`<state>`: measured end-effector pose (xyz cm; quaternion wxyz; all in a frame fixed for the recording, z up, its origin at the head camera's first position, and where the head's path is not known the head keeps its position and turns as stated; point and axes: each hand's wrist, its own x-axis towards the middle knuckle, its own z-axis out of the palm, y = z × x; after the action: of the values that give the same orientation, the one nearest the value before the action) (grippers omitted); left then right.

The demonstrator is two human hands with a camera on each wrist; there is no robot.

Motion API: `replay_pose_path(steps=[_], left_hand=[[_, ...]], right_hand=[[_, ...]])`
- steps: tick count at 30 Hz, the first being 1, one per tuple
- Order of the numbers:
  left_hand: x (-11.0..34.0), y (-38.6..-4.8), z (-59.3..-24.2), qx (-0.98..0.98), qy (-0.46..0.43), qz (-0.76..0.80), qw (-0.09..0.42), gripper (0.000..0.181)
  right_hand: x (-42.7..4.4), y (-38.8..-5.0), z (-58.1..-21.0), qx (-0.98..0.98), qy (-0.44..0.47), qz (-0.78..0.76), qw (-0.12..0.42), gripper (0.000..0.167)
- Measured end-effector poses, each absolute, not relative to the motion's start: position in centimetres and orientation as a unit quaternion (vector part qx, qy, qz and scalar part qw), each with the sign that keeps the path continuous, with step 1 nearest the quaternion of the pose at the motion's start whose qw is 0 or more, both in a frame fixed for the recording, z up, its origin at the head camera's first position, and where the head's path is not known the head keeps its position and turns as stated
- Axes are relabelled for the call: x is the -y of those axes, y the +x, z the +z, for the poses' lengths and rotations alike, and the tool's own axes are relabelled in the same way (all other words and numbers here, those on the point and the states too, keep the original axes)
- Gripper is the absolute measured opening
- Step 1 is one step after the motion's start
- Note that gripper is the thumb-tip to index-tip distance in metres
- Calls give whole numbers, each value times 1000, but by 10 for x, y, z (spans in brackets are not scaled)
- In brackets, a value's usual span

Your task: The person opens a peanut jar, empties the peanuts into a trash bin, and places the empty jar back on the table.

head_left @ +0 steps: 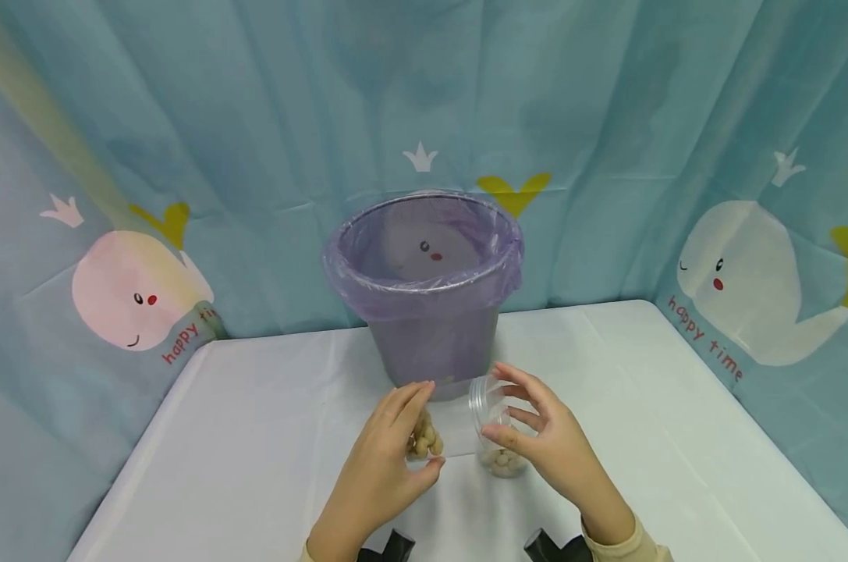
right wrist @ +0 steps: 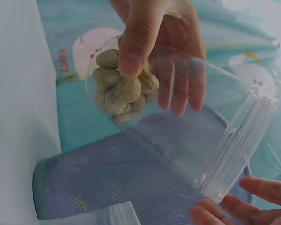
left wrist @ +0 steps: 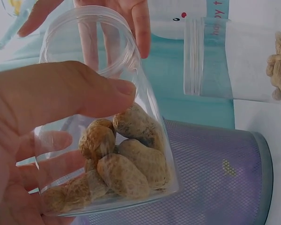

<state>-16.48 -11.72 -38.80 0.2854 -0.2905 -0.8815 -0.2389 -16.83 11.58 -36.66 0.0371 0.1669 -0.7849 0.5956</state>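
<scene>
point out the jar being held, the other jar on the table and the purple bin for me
Held jar point(right wrist: 178, 136): right wrist view, on its clear side wall
Other jar point(left wrist: 248, 61): left wrist view, on its clear wall above the nuts
Purple bin point(head_left: 434, 347): head view, on its front wall below the liner point(head_left: 424, 303)

Booth w/ whale curtains point(head_left: 269, 117), tbl point(head_left: 255, 445)

A clear jar point(right wrist: 187, 136), tipped sideways, holds tan peanuts point(right wrist: 122, 91) near its base, its mouth point(right wrist: 239, 147) seemingly capped.
</scene>
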Motion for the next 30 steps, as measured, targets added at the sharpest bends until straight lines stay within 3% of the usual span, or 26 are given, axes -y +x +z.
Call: replay_pose_path(steps=[10,30], left_hand=[[117,-162,-388,886,-283,-233,284,95],[117,-160,-384,888,-285,-232,276,97]], right_hand=[[-113,-168,-367,805,115,582,-13,74],[-117,-167,-366,776,174,606,9,67]])
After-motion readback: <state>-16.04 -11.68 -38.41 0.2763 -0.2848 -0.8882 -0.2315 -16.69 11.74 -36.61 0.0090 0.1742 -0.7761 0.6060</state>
